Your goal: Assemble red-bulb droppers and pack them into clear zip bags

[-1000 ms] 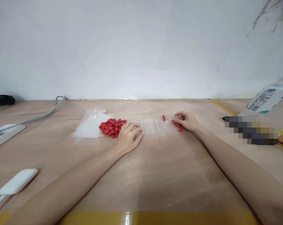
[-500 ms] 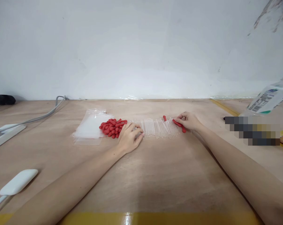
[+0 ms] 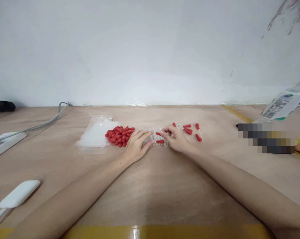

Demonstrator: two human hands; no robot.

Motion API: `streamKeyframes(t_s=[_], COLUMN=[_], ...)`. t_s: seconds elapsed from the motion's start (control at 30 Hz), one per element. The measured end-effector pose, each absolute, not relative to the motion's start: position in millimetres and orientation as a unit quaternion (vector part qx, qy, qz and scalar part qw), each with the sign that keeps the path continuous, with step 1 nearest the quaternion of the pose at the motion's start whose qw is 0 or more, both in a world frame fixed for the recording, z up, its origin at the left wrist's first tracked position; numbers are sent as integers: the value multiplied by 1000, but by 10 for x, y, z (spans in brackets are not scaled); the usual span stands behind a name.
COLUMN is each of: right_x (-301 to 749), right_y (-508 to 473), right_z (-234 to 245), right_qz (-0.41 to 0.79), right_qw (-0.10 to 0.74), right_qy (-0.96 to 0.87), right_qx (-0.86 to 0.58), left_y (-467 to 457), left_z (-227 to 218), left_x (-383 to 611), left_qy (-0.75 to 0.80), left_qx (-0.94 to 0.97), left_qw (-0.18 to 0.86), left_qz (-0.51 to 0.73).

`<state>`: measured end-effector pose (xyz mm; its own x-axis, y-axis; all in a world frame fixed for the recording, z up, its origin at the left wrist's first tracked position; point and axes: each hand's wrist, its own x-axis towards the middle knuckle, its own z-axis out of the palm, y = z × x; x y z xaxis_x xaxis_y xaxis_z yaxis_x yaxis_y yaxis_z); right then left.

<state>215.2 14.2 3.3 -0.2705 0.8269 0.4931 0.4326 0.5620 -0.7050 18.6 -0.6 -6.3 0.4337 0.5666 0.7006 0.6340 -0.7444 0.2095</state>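
My right hand (image 3: 174, 138) pinches a red rubber dropper bulb (image 3: 157, 133) between thumb and fingertips, above the row of thin clear tubes (image 3: 153, 128). Just below it, another red bulb (image 3: 160, 141) lies across the tubes. My left hand (image 3: 138, 144) is at the left part of the row, fingers stretched out and thumb apart, with nothing visible in it. Against its left side sits a pile of red bulbs (image 3: 117, 136). Several more bulbs (image 3: 188, 131) lie at the right end, and one bulb (image 3: 198, 137) there appears to have a clear tube beside or in it.
Clear plastic bags (image 3: 92, 136) lie stacked left of the pile. A power strip (image 3: 8, 141) with a grey cable (image 3: 47, 122) and a white adapter (image 3: 20, 194) are farther left. At the right stands a tilted, labelled plastic bottle (image 3: 284, 103). A wall (image 3: 150, 53) bounds the table's back.
My right hand has moved left from the row's right end to its middle, leaving several bulbs behind. A bulb now lies across the middle tubes. My left hand's fingers have straightened.
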Motion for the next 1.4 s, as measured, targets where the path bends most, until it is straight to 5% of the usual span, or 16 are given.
streamKeyframes(t_s=[0.5,0.73,1.17,1.4], right_x=[2008,2354,2408,2358], right_y=[50,296,400,262], right_z=[-64,4,-1,25], right_qz=[193,-57,-48,-28], right_qw=[419,337,177,299], right_qy=[-826,-721,-704,-749], right_qx=[-325,-603,-687,-591], left_y=[15,5,0,-4], left_z=[-46,-79,-39,-27], left_x=[184,157,166,163], left_qy=[-324,-357,-356,-378], left_qx=[-824,-805,-811,-807], left_qw=[-131,-141,-39,-37], left_qz=[-446,-451,-463,-453])
